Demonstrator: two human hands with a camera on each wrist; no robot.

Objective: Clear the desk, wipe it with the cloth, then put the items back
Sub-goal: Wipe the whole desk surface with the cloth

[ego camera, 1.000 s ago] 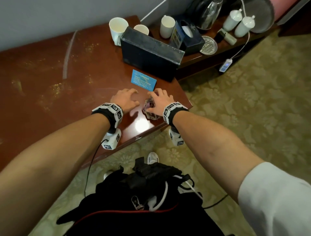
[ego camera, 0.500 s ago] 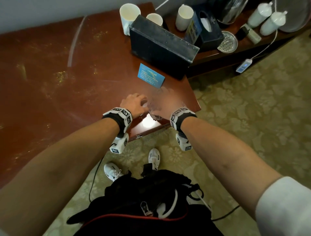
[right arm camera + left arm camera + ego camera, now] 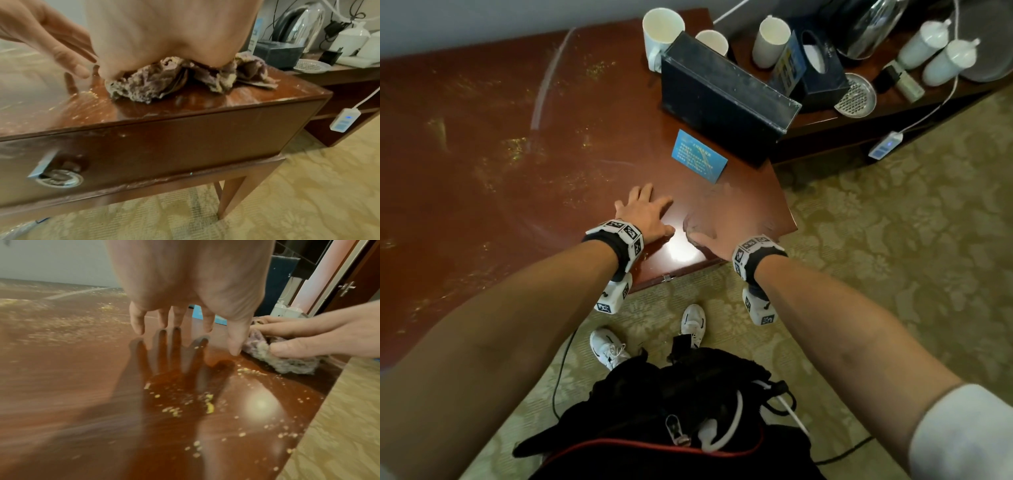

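Observation:
My left hand [image 3: 652, 210] lies flat on the red-brown desk [image 3: 517, 154] near its front right corner, fingers straight and spread; in the left wrist view its fingertips [image 3: 136, 328] are at the glossy top. Just to its right my right hand [image 3: 724, 216], blurred by motion, presses on a crumpled purple-grey cloth [image 3: 156, 82] and grips it, thumb against its side [image 3: 287, 350]. Yellow crumbs [image 3: 208, 406] are scattered on the desk around both hands. A small blue card [image 3: 698, 159] stands just beyond the hands.
A dark box [image 3: 726, 102] and white mugs [image 3: 662, 31] stand at the desk's far right. A lower side table [image 3: 822, 120] carries a tissue box, kettle and bottles. The desk edge [image 3: 164, 113] is right beside the cloth. A black bag [image 3: 671, 411] lies by my feet.
My left hand has gone from curled fingers to flat and spread. The right hand has slid the cloth slightly right toward the corner.

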